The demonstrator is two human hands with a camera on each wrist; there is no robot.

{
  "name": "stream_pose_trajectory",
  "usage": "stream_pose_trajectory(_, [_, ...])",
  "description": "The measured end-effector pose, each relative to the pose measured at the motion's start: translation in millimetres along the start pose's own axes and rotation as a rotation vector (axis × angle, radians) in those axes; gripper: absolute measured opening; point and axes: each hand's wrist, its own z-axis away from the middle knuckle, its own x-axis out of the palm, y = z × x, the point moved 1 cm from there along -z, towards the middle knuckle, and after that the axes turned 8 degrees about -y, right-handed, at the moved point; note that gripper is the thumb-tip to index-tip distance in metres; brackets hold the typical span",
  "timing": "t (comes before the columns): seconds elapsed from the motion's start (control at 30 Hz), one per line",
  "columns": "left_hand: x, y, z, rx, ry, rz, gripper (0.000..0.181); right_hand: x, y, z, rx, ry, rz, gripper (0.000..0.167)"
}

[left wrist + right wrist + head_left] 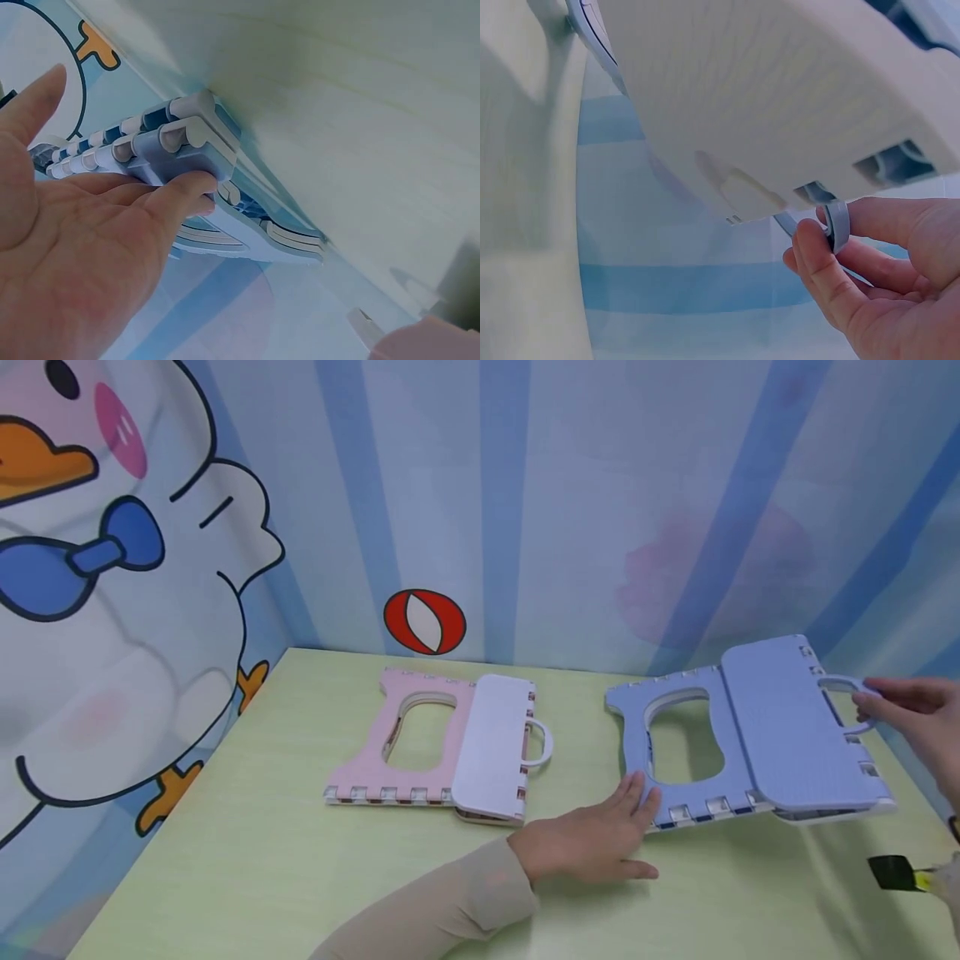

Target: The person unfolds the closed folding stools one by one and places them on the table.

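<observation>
A blue folding stool (806,727) lies folded on its side at the right, its right end raised off the table. My right hand (918,714) pinches the loop handle (843,681) at that end; the right wrist view shows the fingers and thumb about the handle (838,225). Against the stool's near left corner rests my left hand (592,839), fingers extended and thumb held apart. In the left wrist view its fingers (187,187) touch the stool's notched edge (180,142). A pink folding stool (431,739) with a white panel lies folded to the left, touched by neither hand.
The pale green table (247,860) carries both stools. Behind it rises a blue striped backdrop (570,527) with a cartoon duck (150,693) at the left. A dark and yellow object (896,872) shows at the right edge.
</observation>
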Motion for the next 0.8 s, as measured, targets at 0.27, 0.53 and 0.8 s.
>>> stream_pose_trajectory(0.27, [2.3,-3.1,1.9,0.010,0.017,0.036,0.089,4,-11,-3.1,0.034,-0.020,0.072,0.016])
stream_pose_trajectory(0.53, [2.1,-5.8,2.4,0.027,0.028,0.086,0.089,4,-32,-8.4,0.016,-0.048,0.132,0.025])
stream_pose_trajectory(0.8, [0.0,-8.7,4.9,0.035,0.028,0.160,0.090,7,-55,-10.9,-0.001,-0.053,0.174,0.035])
